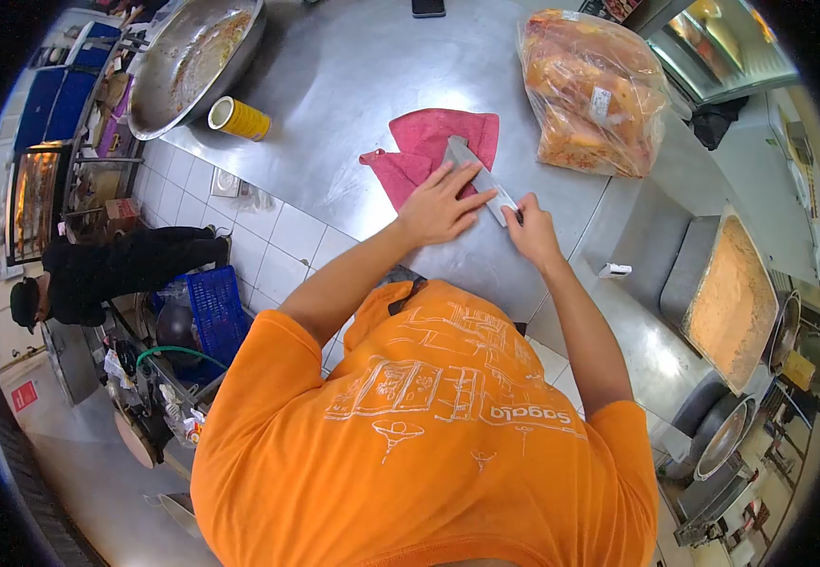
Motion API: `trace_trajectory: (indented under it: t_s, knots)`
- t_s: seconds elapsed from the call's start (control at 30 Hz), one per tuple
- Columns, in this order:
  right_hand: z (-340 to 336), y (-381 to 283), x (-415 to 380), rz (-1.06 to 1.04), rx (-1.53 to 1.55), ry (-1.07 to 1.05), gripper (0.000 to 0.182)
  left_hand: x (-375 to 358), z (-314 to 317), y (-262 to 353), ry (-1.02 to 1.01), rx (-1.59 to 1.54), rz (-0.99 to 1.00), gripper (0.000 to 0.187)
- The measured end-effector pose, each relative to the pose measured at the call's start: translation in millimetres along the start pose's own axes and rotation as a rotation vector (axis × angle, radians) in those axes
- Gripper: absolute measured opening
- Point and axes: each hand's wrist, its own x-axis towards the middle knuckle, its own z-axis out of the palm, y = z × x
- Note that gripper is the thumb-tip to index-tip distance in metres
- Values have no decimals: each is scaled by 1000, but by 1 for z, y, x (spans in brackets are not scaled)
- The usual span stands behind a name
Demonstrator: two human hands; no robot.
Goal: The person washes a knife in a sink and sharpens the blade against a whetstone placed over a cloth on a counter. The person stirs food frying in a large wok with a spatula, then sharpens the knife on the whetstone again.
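A kitchen knife (pixel 487 180) with a wide metal blade lies slantwise over a folded red cloth (pixel 419 137) on the steel table. My right hand (pixel 533 231) is closed around the dark handle, at the lower right end of the blade. Fingers spread, my left hand (pixel 443 205) rests flat at the cloth's lower edge, with its fingertips reaching onto the side of the blade. My palm hides part of the cloth.
Right of the cloth sits a large plastic bag of raw meat (pixel 594 94). A yellow can (pixel 240 118) and a big metal bowl (pixel 159 80) stand at the left. A phone (pixel 429 8) lies at the far edge. A tray of orange-brown powder (pixel 731 298) is at the right. A person in black (pixel 126 269) is off to the left.
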Motion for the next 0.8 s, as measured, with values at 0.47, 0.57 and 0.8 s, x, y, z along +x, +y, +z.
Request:
trace_trajectory:
  t_s: [0.47, 0.57, 0.8]
  knots:
    - [36, -56, 51, -72, 157, -10, 37, -21, -49, -58, -13, 167, -59, 57]
    - [59, -71, 68, -19, 210, -71, 38, -29, -57, -77, -75, 207, -81, 54]
    - [67, -66, 69, -63, 171, -35, 37, -33, -45, -80, -123, 192, -105, 54]
